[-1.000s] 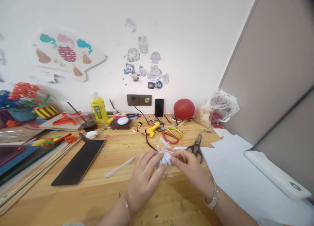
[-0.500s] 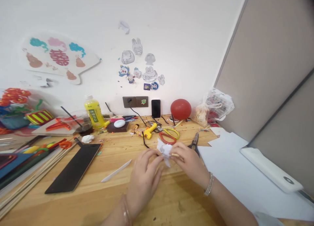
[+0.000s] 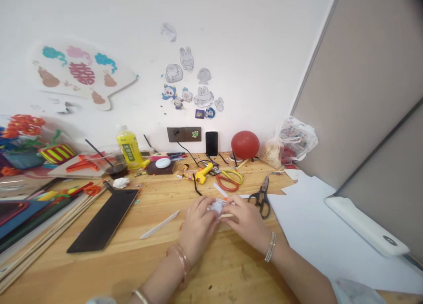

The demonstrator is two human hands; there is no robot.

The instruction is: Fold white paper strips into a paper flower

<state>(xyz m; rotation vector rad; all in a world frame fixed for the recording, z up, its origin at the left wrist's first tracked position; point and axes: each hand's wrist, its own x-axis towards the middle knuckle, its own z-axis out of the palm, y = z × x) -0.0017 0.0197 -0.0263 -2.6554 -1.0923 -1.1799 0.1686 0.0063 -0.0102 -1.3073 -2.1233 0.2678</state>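
Note:
My left hand (image 3: 197, 224) and my right hand (image 3: 246, 219) meet over the middle of the wooden table. Between their fingers is a small white paper piece (image 3: 216, 206), partly hidden by the fingertips. Both hands are closed on it. A thin pale stick (image 3: 226, 215) shows at my right fingertips. Just behind the hands lie a white strip (image 3: 220, 190) and scissors with red and yellow handles (image 3: 228, 184). Black scissors (image 3: 263, 198) rest to the right of my right hand. Left of my left hand is another white strip (image 3: 159, 225).
A yellow glue gun (image 3: 203, 173), red balloon (image 3: 245, 144) and phone (image 3: 212, 143) stand toward the wall. At left are a black tablet-like board (image 3: 104, 220), yellow bottle (image 3: 129, 149) and plastic cup (image 3: 115, 166). White sheets (image 3: 330, 233) cover the right side.
My left wrist has swung outward and more of its forearm shows. The paper piece is lower and more covered by fingers. The black scissors and a white strip behind my hands are now more visible.

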